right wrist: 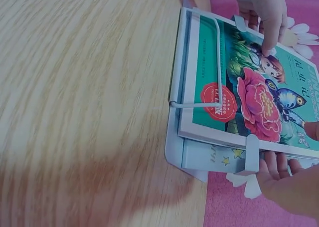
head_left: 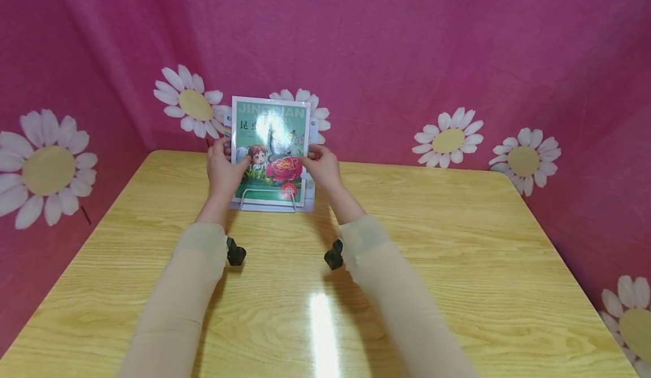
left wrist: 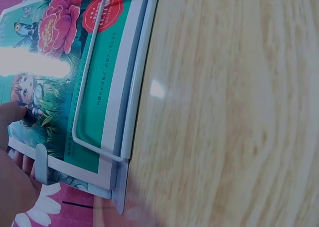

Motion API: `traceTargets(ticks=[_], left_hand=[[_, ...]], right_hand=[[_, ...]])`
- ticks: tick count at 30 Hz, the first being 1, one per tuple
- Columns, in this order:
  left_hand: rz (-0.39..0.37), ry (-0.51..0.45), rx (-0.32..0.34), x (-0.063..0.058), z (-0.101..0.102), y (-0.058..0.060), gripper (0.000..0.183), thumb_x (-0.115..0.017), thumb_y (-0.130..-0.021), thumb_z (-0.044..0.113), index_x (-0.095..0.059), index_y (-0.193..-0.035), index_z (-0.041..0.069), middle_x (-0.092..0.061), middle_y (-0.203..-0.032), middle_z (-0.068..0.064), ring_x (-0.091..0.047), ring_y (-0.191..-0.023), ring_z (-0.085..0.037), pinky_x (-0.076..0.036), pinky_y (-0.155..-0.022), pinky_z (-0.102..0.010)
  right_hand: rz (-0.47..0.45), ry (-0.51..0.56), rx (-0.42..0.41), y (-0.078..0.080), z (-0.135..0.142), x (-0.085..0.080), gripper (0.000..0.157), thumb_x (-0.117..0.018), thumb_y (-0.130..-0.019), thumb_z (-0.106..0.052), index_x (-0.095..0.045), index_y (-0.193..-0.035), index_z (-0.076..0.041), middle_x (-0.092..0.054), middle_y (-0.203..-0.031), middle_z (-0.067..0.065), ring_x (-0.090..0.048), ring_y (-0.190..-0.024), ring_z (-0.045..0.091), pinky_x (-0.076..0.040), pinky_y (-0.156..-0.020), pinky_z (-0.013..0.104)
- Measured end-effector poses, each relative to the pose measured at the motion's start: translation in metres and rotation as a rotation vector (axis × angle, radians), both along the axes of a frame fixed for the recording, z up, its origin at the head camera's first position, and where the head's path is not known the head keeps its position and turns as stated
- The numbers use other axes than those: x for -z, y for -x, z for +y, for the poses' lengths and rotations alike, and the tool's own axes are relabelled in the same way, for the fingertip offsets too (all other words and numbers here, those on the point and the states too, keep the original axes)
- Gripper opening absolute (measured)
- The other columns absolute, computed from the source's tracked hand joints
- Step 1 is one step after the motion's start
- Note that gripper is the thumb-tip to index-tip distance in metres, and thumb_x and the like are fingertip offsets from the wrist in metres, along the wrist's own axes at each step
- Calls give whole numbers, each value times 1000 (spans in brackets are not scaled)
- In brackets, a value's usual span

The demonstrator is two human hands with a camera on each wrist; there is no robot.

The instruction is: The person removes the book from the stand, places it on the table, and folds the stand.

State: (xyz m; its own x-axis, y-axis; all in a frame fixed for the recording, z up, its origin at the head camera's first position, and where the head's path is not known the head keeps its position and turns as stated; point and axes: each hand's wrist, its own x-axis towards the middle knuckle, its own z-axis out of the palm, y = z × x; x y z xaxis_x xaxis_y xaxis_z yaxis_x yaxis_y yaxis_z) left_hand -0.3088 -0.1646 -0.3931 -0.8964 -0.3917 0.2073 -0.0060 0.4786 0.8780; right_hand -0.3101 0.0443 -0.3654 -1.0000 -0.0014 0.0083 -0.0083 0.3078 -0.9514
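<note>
A green picture book (head_left: 272, 118) with a red flower, a child and a butterfly on its cover leans upright on a pale book stand (right wrist: 199, 154) at the table's back. The stand's white wire loop (head_left: 268, 211) crosses the bottom of the cover. Clips show at the side edges: one clip (left wrist: 41, 164) near the left hand, another clip (right wrist: 252, 154) near the right. My left hand (head_left: 224, 170) grips the left edge, thumb on the cover and fingers behind. Likewise my right hand (head_left: 324, 169) holds the right edge; its rear fingers are partly hidden.
The wood-grain table (head_left: 447, 265) runs back to a pink curtain (head_left: 376, 44) printed with large daisies. A black wrist camera (head_left: 235, 252) sits at the left cuff, and another black camera (head_left: 334, 255) at the right cuff. Glare whitens part of the cover.
</note>
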Motion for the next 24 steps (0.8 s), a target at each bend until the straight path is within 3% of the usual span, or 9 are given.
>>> traceTargets(ticks=[7,10,18,24], left_hand=[[-10,-11,2,0,-1,2,56,-67,-86,19,-41,-135,11,-43,-121,-13,-42,-108,-24,-44,-92,-34],[4,3,-6,1,-4,3,55,-68,-87,20,-42,-134,11,-44,-118,-12,-42,-105,-23,-44,-89,-33],[-2,44,24,2,-9,2,55,-68,-87,24,-41,-134,11,-45,-115,-12,-43,-103,-23,-44,-87,-33],[-1,48,64,-3,-12,0,53,-67,-86,16,-44,-133,8,-48,-111,-15,-48,-100,-26,-45,-88,-36]], right_hand=[[-18,8,52,6,-8,2,41,-64,-89,-11,-54,-127,-2,-59,-109,11,-53,-96,17,-49,-83,28],[15,-13,63,7,-10,5,37,-62,-88,-6,-55,-124,-3,-59,-104,11,-53,-90,17,-49,-79,28],[177,-225,62,3,-10,10,36,-60,-84,1,-51,-117,-9,-62,-94,12,-56,-80,18,-49,-70,28],[232,-363,61,3,-6,15,40,-61,-84,2,-49,-119,-12,-65,-93,11,-59,-80,18,-50,-71,30]])
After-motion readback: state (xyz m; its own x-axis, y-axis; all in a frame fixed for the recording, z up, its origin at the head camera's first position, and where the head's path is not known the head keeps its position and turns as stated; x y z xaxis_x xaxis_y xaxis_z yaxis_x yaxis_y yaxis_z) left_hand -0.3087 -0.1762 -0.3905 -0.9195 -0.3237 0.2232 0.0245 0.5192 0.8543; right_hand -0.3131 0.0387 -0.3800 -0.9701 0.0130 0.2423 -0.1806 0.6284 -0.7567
